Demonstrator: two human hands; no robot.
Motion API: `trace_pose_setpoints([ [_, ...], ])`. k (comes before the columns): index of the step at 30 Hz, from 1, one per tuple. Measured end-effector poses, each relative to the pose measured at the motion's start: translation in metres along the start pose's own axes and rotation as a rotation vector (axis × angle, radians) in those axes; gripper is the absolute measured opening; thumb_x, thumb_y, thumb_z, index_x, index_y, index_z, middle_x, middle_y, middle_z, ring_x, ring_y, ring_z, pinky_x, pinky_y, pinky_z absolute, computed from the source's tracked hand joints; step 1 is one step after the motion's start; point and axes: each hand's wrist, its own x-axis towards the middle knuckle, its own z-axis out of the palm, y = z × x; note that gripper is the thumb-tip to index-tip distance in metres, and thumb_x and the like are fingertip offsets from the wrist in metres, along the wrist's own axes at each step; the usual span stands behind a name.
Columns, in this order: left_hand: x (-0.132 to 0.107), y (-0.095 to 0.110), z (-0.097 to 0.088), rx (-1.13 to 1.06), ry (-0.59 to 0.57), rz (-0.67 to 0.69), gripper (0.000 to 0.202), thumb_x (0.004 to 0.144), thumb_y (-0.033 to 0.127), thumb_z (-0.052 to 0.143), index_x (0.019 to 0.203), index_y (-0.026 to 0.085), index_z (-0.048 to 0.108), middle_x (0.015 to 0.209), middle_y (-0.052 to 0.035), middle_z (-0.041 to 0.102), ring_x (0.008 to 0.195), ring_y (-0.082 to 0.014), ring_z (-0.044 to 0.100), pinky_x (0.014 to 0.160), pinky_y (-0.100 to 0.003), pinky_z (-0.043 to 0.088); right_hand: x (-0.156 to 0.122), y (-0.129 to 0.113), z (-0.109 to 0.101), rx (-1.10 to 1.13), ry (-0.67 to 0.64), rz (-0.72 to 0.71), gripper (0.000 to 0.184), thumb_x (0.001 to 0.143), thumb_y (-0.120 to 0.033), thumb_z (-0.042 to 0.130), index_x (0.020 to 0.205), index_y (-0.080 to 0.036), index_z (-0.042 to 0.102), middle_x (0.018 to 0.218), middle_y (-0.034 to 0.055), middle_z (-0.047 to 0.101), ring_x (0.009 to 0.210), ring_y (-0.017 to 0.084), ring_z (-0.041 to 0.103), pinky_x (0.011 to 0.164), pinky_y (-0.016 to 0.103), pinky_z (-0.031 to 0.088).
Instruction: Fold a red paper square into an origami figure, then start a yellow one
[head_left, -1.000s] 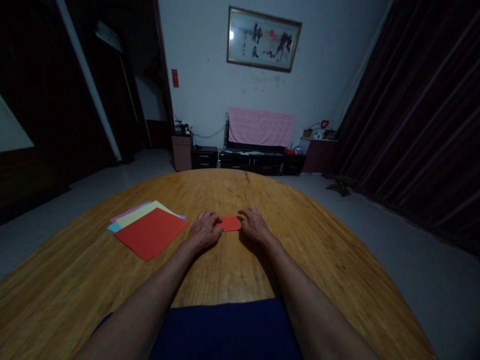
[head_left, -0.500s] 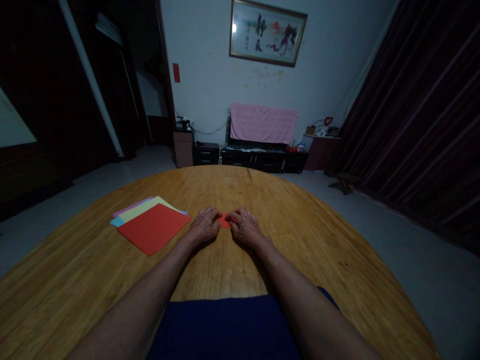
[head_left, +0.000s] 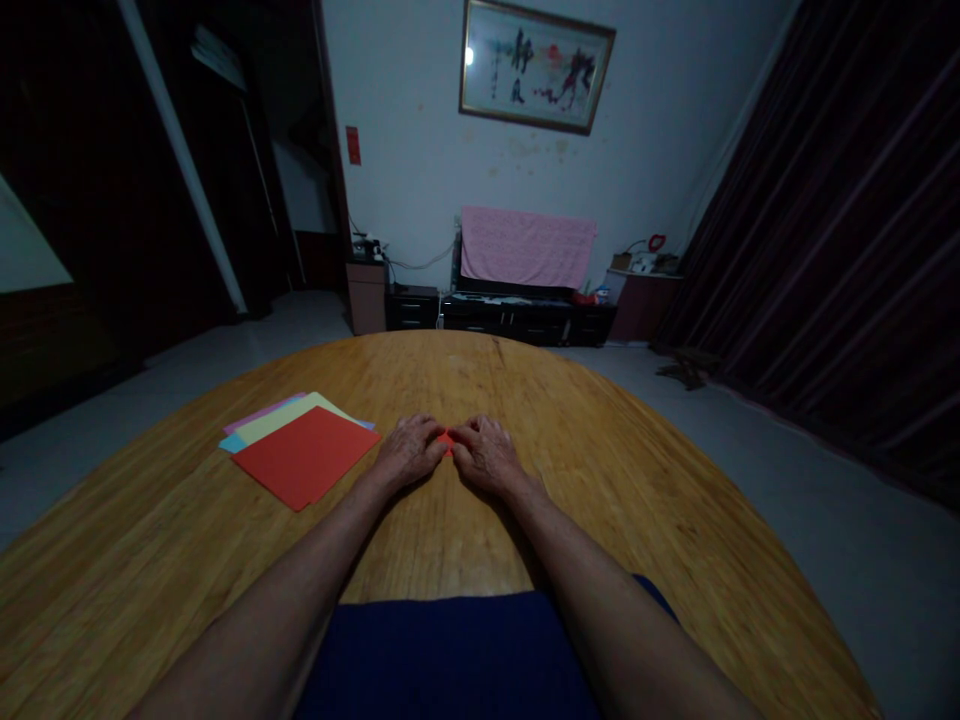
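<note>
A small piece of red paper [head_left: 448, 441] lies on the wooden table between my two hands, mostly covered by fingers. My left hand [head_left: 411, 450] grips its left side, thumb and fingers curled together. From the other side my right hand [head_left: 484, 455] closes on the paper's right part, its fingertips almost meeting those of the left. Whether the paper is folded under the fingers is hidden. Left of my left hand rests a large sheet of red paper [head_left: 306, 456], on top of yellow, blue and pink sheets that show at its far edges.
The round wooden table [head_left: 600, 480] spreads around my arms. Beyond it stand a low black cabinet [head_left: 480, 318] and a screen draped with a pink towel [head_left: 525, 248]. A framed picture [head_left: 536, 65] hangs on the wall, and a dark curtain [head_left: 832, 220] is at the right.
My hands have drawn slightly closer together over the small red paper, so less of it shows. The stack of coloured sheets stays put.
</note>
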Motion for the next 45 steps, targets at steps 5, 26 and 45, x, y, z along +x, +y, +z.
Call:
trace_pose_setpoints([
  [5,0.000,-0.004,0.003,0.021,-0.017,-0.021,0.032,0.087,0.033,0.050,0.111,0.021,0.067,0.118,-0.0080,0.061,0.111,-0.0241,0.054,0.099,-0.037,0.040,0.001,0.002,-0.001,-0.027,-0.026,0.016,0.029,0.092,-0.028,0.048,0.114,-0.030,0.067,0.108,0.0059,0.056,0.100,0.021,0.048,0.084,0.034,0.035],
  [26,-0.002,-0.009,0.000,0.055,-0.065,-0.038,0.046,0.085,0.033,0.049,0.124,0.010,0.058,0.138,-0.0153,0.053,0.129,-0.0273,0.045,0.109,-0.036,0.033,0.003,0.014,-0.007,-0.131,0.004,0.145,0.033,0.082,-0.026,0.049,0.112,-0.020,0.062,0.115,0.0121,0.055,0.106,0.027,0.047,0.088,0.039,0.035],
  [45,-0.006,-0.001,-0.005,-0.168,0.029,-0.070,0.040,0.075,0.024,0.058,0.114,0.014,0.062,0.116,-0.0121,0.064,0.111,-0.0265,0.056,0.097,-0.037,0.042,0.008,0.021,0.009,0.118,0.222,0.013,0.020,0.076,-0.013,0.048,0.089,-0.016,0.063,0.088,0.0087,0.065,0.084,0.021,0.056,0.077,0.032,0.038],
])
